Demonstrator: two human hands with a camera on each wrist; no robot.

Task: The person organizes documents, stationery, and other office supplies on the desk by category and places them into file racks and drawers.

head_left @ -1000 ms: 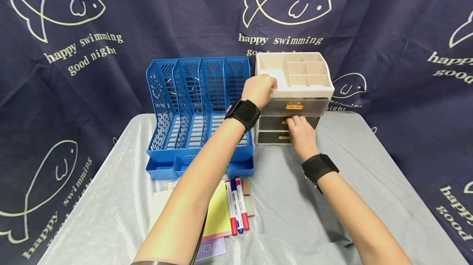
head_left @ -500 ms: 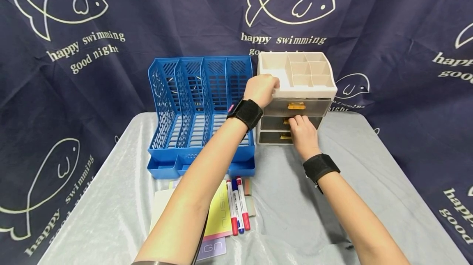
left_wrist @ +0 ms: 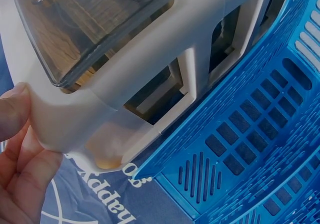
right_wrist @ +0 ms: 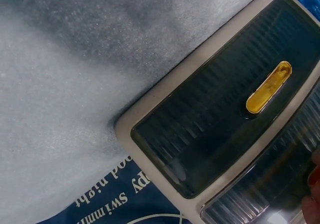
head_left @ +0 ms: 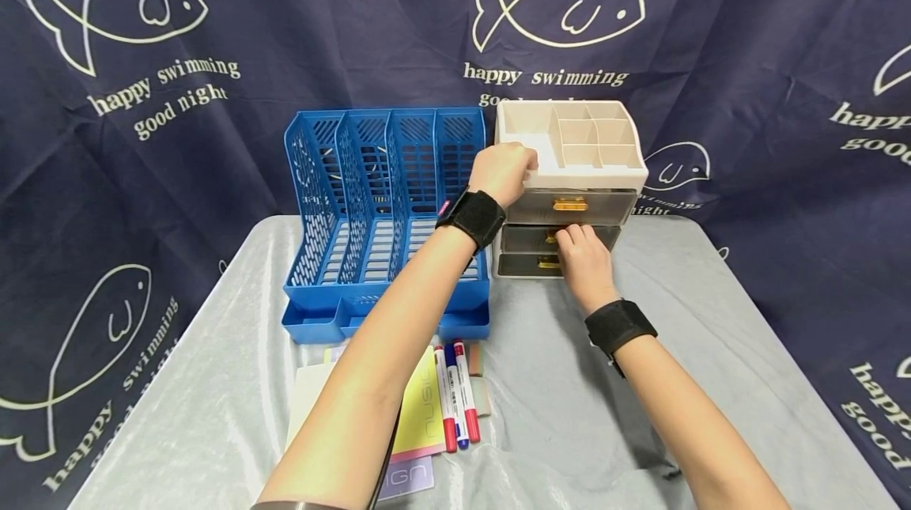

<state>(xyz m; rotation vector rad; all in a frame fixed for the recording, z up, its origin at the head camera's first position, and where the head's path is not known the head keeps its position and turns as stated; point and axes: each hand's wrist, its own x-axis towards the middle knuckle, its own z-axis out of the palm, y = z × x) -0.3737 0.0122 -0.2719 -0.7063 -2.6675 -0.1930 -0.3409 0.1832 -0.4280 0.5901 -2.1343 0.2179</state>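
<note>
A white desktop drawer organizer (head_left: 591,178) stands at the back right of the table. My left hand (head_left: 501,170) grips its upper left edge; in the left wrist view, thumb and fingers (left_wrist: 30,171) pinch the white corner. The smoky top drawer (head_left: 534,208) with its gold handle (head_left: 570,205) sticks out a little from the frame. My right hand (head_left: 585,261) holds the gold handle of the middle drawer (head_left: 523,239), most of which its fingers hide. Below it, the bottom drawer (right_wrist: 200,114) sits flush in the frame.
To the organizer's left stands a blue file rack (head_left: 387,296), close against its side. In front lie a yellow notebook (head_left: 420,407), red and blue markers (head_left: 463,391) and small sticky-note pads (head_left: 480,395), partly under the left forearm. A dark fish-print curtain (head_left: 398,35) hangs behind.
</note>
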